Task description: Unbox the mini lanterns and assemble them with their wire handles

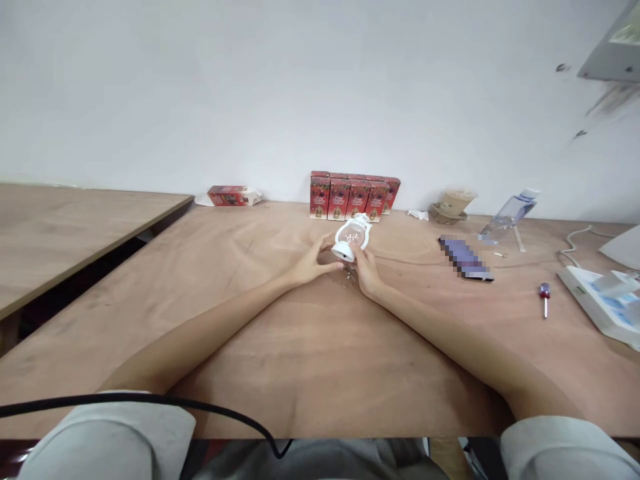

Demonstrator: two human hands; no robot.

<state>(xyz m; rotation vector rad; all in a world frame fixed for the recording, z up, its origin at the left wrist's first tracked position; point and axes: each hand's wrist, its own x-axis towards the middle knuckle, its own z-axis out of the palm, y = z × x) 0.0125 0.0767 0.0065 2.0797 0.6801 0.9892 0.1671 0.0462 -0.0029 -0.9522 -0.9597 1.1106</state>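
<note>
A small white lantern (353,235) with a clear middle is tilted over the table, its round base toward me. My right hand (367,268) grips its right side, with the thumb on the front near the base. At the left of the base, my left hand (316,263) holds it between curved fingers and a thumb stretched out below. Part of the left fingers is hidden behind the lantern. Beneath it on the wooden table (310,347) lies something clear and thin (345,277) that I cannot make out.
Several red printed boxes (349,197) stand by the wall; an opened red box (229,195) lies left of them. To the right are a drink cup (453,202), a clear bottle (513,215), a phone (465,258), a screwdriver (545,298) and a power strip (597,303). A black cable (200,402) crosses near me.
</note>
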